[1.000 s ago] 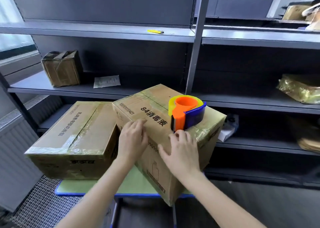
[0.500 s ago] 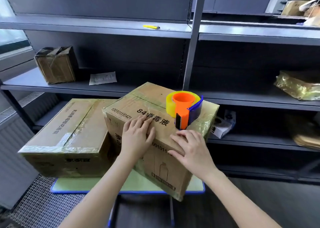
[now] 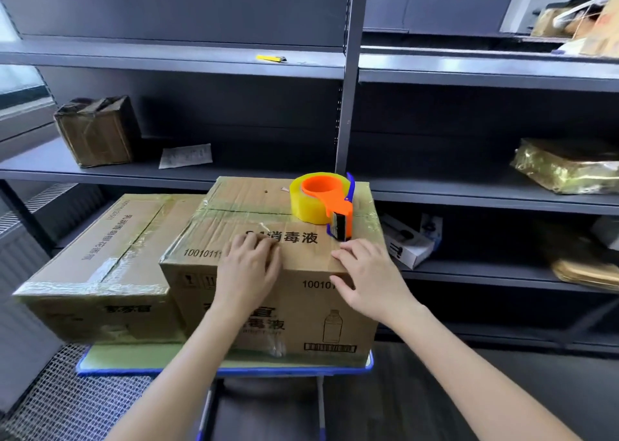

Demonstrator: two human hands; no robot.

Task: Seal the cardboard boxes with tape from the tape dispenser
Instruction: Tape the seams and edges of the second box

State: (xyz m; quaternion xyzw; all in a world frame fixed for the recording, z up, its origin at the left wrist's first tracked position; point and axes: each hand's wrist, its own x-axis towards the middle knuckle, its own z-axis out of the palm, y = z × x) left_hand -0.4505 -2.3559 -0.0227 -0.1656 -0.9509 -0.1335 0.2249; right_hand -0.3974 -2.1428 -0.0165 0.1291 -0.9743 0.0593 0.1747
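Fingers flat and released, the left hand (image 3: 249, 273) and right hand (image 3: 368, 278) are pressing the near top edge of the brown taped cardboard box (image 3: 234, 226), turning it from skewed to square-on, leaving the orange-and-yellow plastic tape dispenser (image 3: 321, 199) untouched on its top at one o'clock, likely readying another seam.

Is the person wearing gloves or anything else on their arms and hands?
No gloves: the left hand and right hand are bare. The left forearm and right forearm are bare too, with no sleeve in view. No watch, bracelet or ring shows.
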